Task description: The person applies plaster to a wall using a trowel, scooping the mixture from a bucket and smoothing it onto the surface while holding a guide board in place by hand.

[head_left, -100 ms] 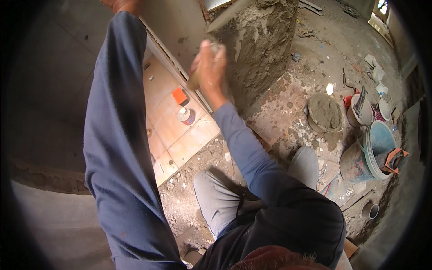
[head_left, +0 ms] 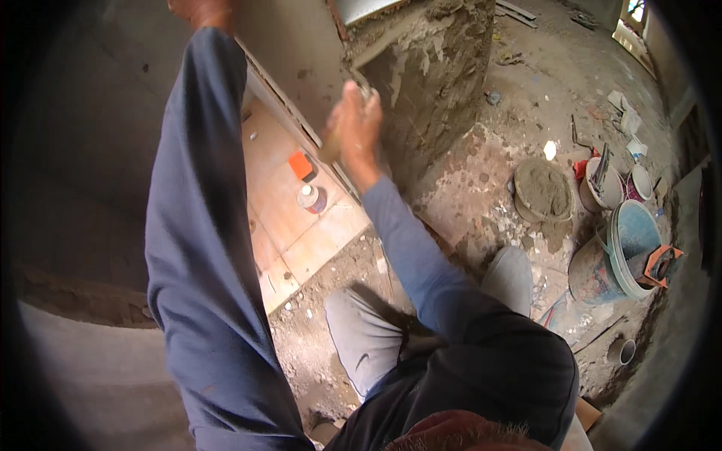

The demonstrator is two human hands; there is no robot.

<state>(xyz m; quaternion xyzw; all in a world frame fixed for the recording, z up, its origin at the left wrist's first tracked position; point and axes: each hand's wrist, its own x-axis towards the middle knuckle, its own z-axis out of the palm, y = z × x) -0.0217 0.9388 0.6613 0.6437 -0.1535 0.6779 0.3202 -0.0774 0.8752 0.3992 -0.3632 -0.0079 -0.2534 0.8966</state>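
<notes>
My right hand (head_left: 356, 131), smeared by motion, is closed around a yellowish-brown tool whose kind I cannot make out. It works at the edge of a wall (head_left: 301, 52), beside a pale strip (head_left: 282, 98) that runs along a doorway. Right of the hand stands a block coated in rough wet mortar (head_left: 432, 83). At the upper left edge, my left hand (head_left: 203, 11) is raised near the top of that strip. Its fingers are cut off by the picture's edge, so whether it grips anything cannot be seen.
On the tiled floor (head_left: 293, 225) sit an orange box (head_left: 300, 165) and a small bottle (head_left: 309, 197). To the right are a tub of mortar (head_left: 543, 190), a smaller bucket (head_left: 602, 186), and a large blue bucket (head_left: 613, 255) with an orange-framed tool (head_left: 662, 267). Rubble litters the ground.
My right hand has shifted slightly nearer and to the right, with the tool still in it. The left arm stays raised, nearly in place.
</notes>
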